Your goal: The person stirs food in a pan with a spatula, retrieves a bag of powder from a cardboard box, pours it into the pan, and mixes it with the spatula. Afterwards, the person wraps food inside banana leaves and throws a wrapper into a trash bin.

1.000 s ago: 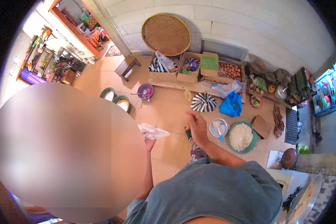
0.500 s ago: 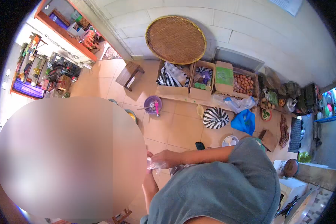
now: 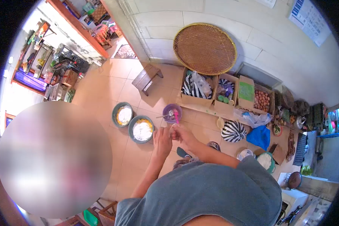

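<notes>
Purple bowl (image 3: 169, 120) on the tiled floor (image 3: 139, 165), just beyond the person's two hands in the view, with a spoon (image 3: 162, 116) and a pink utensil (image 3: 176, 116) in it. The left hand (image 3: 162, 142) and right hand (image 3: 182, 134) are held up close together above the floor, fingers bent inward; whether they touch, or are closed on anything, cannot be told.

Left of the purple bowl are two green bowls, the near bowl (image 3: 131, 135) and the far bowl (image 3: 114, 115), side by side, each holding white powder over something yellow. Further back stands a wooden stool (image 3: 147, 77).

To the right lie a striped bundle (image 3: 233, 132) and a blue bag (image 3: 259, 136), in front of a row of cardboard boxes (image 3: 197, 100), one holding eggs (image 3: 261, 101). A round woven tray (image 3: 204, 49) leans on the wall (image 3: 160, 19) behind them. A green tub (image 3: 273, 167) of white food sits nearer the person's right side.
</notes>
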Action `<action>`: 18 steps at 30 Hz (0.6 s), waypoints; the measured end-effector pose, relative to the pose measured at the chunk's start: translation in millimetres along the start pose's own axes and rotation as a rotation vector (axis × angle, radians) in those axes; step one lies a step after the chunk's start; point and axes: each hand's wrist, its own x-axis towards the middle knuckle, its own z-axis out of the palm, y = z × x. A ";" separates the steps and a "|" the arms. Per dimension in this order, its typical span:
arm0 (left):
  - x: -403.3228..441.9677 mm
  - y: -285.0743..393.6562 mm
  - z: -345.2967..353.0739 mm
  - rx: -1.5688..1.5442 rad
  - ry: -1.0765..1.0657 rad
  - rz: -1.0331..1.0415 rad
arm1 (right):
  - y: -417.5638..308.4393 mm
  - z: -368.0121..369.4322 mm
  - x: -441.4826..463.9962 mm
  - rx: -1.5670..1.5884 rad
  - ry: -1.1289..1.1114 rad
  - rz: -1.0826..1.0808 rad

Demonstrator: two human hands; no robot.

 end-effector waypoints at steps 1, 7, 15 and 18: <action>8.9 -9.3 -10.0 -0.063 0.008 0.052 | -19.7 22.0 -8.3 0.044 0.023 -0.025; 49.0 -27.1 -76.2 -0.532 -0.231 0.245 | -78.4 68.1 -37.3 -0.827 -0.169 -0.499; 101.9 11.5 -85.6 -0.491 -0.065 0.327 | -140.8 74.2 -6.5 -0.997 -0.265 -1.087; 122.4 24.8 -53.2 -0.630 0.118 0.038 | -166.8 44.7 30.7 -0.889 -0.240 -0.969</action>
